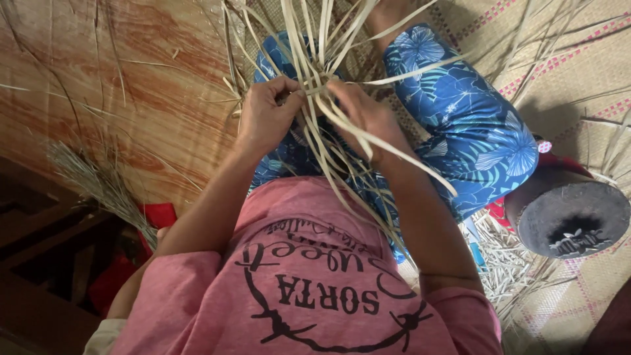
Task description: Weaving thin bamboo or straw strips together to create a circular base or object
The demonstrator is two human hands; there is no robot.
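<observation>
Your left hand (266,115) pinching pale palm-leaf strips (342,125), right hand (365,115) gripping same bundle, over woven mat (578,72).

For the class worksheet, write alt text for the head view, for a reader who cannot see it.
Two bare hands, left hand and right hand, grip a bunch of pale flat plant strips held over the person's lap in blue floral trousers. A woven mat lies beneath, a dark round stool stands at the right.
</observation>
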